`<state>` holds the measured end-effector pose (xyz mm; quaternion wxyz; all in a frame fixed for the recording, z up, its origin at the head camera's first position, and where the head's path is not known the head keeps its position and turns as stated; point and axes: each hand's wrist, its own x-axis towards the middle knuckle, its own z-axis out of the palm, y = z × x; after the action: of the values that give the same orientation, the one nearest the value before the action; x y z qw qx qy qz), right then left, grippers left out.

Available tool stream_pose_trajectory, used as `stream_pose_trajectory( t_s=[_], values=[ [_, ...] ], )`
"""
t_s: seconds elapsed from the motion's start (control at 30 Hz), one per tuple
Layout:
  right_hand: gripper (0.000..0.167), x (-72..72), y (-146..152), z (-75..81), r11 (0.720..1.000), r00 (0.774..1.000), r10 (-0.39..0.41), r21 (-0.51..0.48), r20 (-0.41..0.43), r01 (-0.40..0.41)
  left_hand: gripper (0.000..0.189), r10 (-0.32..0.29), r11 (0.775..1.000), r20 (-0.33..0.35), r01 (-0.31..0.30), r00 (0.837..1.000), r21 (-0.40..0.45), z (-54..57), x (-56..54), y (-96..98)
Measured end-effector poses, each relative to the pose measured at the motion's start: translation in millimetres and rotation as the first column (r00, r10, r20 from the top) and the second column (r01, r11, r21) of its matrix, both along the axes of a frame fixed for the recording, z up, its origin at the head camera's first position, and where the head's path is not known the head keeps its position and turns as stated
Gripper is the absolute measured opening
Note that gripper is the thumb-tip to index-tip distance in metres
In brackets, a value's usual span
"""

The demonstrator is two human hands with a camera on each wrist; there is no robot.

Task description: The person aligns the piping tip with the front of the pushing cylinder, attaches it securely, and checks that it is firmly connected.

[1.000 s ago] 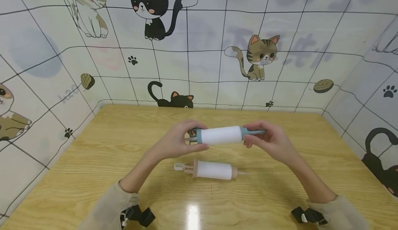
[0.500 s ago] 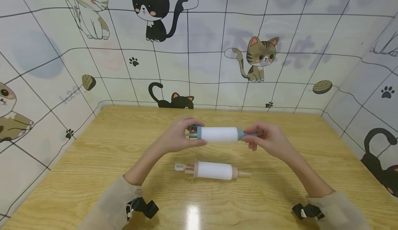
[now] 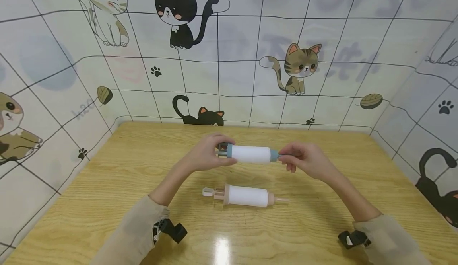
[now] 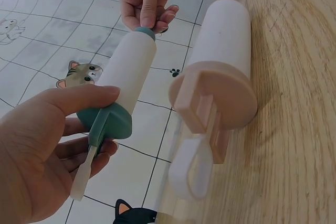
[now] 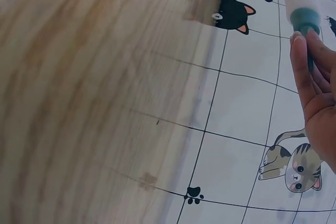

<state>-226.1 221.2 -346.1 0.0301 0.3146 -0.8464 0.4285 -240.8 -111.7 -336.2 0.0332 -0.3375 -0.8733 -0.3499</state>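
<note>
A syringe-shaped white tube with teal ends [image 3: 251, 154] is held level above the table between both hands. My left hand [image 3: 209, 153] grips its flanged teal end, thumb and fingers around it. In the left wrist view a pale strip sticks out of that end. At the other end my right hand [image 3: 304, 159] pinches the thin teal tip, partly hidden by the fingers; the tip shows between the fingers [image 5: 299, 59] in the right wrist view. A similar white tube with beige ends [image 3: 248, 196] lies on the table nearer me, its looped end left and clear tip right.
The wooden table [image 3: 143, 209] runs back to a wall [image 3: 236, 78] covered with cat pictures and grid lines, which also rises at both sides. The beige-ended tube lies below the hands, between the two forearms.
The teal-ended tube has become more level and shifted slightly left in the view. My right hand now pinches closer around the thin tip. The beige-ended tube stays on the table.
</note>
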Motion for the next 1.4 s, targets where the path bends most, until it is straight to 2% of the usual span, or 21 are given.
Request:
stream_pose_trajectory(
  t_s=[0.4,0.73,0.97,1.4],
  values=[
    [0.009,-14.2,6.5,-10.6,0.991,0.996,-0.035,0.132,0.076,0.025,0.044,0.005,0.999,0.036,-0.003,0.999,-0.053,-18.8,-15.0,6.6],
    [0.009,-20.2,10.7,-13.7,0.974,0.994,0.019,0.222,0.104,-0.042,0.042,0.019,0.996,0.067,-0.013,0.998,-0.093,-31.4,-23.3,6.3],
    [0.010,-24.0,12.6,-16.2,0.967,0.987,0.000,0.251,0.163,-0.041,0.043,0.007,0.996,0.110,0.002,0.994,-0.088,-38.0,-25.8,7.6],
    [0.005,-32.5,14.4,-23.2,0.941,0.984,0.039,0.324,0.173,-0.094,0.043,0.007,0.994,0.126,0.007,0.992,-0.111,-49.9,-32.3,12.7]
  ],
)
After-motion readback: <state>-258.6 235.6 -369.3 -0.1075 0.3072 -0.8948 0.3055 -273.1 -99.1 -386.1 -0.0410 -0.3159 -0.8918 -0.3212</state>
